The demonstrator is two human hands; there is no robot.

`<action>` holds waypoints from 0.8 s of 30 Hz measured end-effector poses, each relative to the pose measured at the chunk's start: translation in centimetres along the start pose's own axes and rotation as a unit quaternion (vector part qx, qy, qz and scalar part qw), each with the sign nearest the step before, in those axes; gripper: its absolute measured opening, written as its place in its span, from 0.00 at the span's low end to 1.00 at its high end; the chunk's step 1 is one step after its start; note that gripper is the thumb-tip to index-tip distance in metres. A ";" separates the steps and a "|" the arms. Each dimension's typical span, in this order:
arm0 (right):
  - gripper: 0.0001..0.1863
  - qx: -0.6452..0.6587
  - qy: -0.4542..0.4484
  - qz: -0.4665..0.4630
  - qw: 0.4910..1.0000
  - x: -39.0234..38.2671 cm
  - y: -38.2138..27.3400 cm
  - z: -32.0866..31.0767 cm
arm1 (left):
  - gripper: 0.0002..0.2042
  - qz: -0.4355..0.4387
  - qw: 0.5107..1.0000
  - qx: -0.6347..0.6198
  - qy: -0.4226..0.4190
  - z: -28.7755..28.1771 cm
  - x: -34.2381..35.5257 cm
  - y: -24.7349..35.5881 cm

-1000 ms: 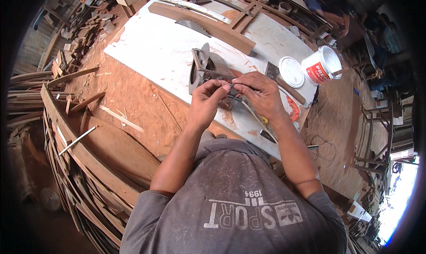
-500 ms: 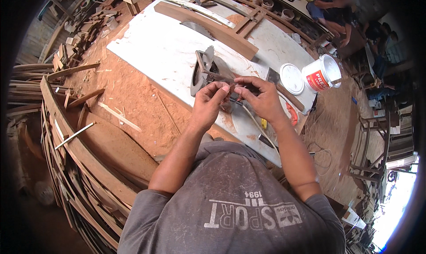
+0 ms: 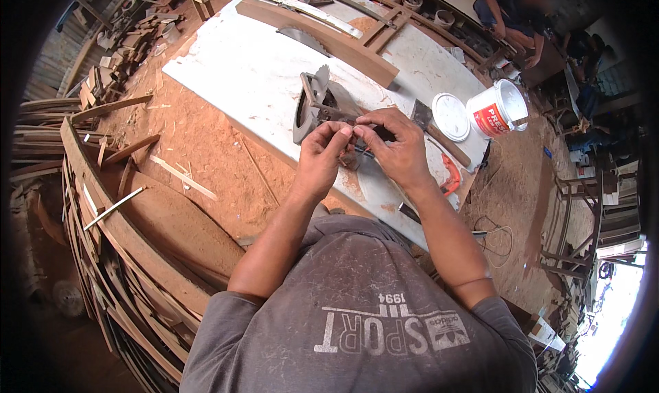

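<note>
My left hand (image 3: 321, 161) and my right hand (image 3: 399, 149) meet fingertip to fingertip above the near side of the white-topped table (image 3: 213, 56). Both are pinched closed on something too small to make out. Just beyond them lies a circular saw (image 3: 307, 111), its toothed blade sticking up and part of its body hidden behind my fingers. Right of my right hand is a tool with a flat metal head and wooden handle (image 3: 447, 146). An orange-handled tool (image 3: 451, 177) rests near my right forearm.
A long wooden plank (image 3: 329, 46) and a loose saw blade (image 3: 300, 39) lie farther back. On the right stand a white bucket (image 3: 495, 111) and its round lid (image 3: 451, 117). Curved wood strips (image 3: 130, 249) are stacked at left. Another person (image 3: 511, 15) sits at far right.
My fingertips have come closer together and moved slightly away from me. My right forearm has shifted left and now covers the small yellow thing on the table.
</note>
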State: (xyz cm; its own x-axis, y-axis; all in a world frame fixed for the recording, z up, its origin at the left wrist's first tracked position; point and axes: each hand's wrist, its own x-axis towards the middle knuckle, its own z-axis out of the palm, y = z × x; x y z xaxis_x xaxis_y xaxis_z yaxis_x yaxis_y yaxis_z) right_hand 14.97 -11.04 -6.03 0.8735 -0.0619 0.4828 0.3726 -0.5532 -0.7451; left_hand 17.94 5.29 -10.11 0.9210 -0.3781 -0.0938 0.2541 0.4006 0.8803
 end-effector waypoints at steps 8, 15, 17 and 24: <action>0.08 -0.040 0.042 -0.034 0.998 -0.5 -0.6 0.6 | 0.07 0.027 0.999 -0.023 0.036 0.9 -0.4 -0.6; 0.11 -0.069 0.083 -0.054 0.993 -1.5 -0.4 1.6 | 0.07 0.034 0.996 -0.053 0.068 1.6 -0.7 -1.2; 0.12 -0.082 0.086 -0.063 0.991 -1.7 -0.4 1.7 | 0.08 0.034 0.995 -0.060 0.074 1.7 -0.7 -1.3; 0.14 -0.092 0.085 -0.070 0.990 -2.2 -0.1 1.9 | 0.08 0.031 0.994 -0.050 0.092 2.1 -0.8 -1.1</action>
State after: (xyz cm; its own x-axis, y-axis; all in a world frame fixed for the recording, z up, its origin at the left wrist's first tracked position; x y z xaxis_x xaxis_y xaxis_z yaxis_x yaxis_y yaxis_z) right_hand 13.64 -9.25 -7.87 0.7455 -0.1041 0.6583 0.4094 -0.7079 -0.5756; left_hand 16.31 3.42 -10.05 0.9720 -0.1947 -0.1314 0.2141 0.5037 0.8370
